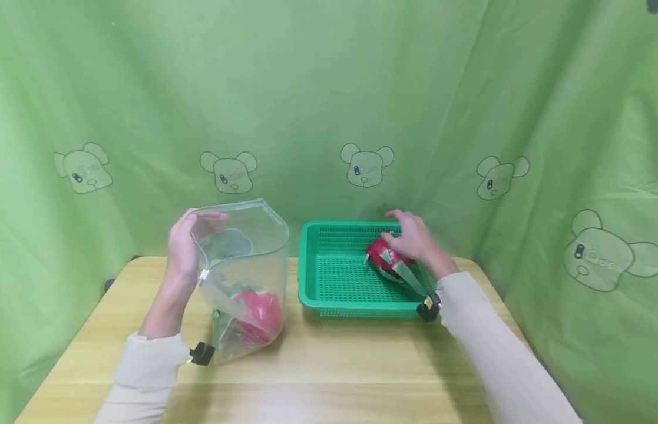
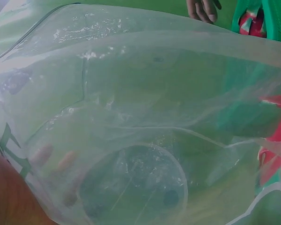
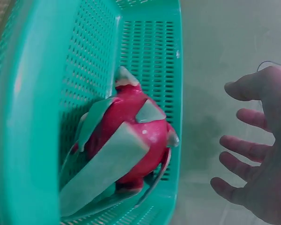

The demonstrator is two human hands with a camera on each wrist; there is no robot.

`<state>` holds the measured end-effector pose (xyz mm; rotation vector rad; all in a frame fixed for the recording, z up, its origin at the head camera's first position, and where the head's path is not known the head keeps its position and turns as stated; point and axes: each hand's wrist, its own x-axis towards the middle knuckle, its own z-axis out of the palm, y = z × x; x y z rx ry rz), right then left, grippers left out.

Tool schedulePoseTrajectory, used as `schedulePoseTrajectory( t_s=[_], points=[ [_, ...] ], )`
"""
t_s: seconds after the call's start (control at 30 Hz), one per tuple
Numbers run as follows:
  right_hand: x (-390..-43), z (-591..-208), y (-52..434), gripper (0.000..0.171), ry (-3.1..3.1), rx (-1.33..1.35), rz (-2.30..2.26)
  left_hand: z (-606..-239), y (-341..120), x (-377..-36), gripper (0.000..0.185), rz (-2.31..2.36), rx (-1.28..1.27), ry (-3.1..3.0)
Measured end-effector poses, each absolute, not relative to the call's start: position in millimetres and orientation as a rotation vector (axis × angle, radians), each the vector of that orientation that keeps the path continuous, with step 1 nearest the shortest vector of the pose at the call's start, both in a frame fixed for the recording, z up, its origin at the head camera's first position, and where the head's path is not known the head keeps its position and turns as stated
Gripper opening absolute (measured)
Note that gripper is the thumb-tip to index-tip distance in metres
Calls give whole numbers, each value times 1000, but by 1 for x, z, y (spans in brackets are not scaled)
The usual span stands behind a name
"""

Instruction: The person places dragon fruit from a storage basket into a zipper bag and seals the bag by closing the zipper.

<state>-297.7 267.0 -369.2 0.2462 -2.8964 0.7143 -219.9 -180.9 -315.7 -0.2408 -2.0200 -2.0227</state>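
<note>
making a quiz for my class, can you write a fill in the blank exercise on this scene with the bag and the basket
1. The left hand holds a clear plastic bag with a ____ dragon fruit inside.
2. The other dragon fruit lies in a green ____.
3. The right hand hovers over that fruit with its fingers ____.
4. Bag and green basket stand on a ____ table.

Missing words: red; basket; open; wooden

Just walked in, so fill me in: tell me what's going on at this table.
A person holds a clear plastic bag upright on the wooden table with the left hand; one dragon fruit already sits inside it. The right hand, fingers spread, hovers over a second dragon fruit lying in the green basket, not gripping it.
</note>
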Motion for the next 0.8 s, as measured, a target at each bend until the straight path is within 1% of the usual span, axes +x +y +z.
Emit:
schedulePoseTrajectory(
  t_s=[0.23,0.5,0.8],
  points=[
    [-298,-377,268,66,-2931,215,720,-317,-183,-219,47,-2033,-237,-1998],
    [-296,-390,271,79,-3024,94,719,-318,-183,-218,47,-2044,-243,-1998],
    [-288,-395,271,91,-3136,31,694,-318,-181,-217,47,-2071,-243,-1990]
  ],
)
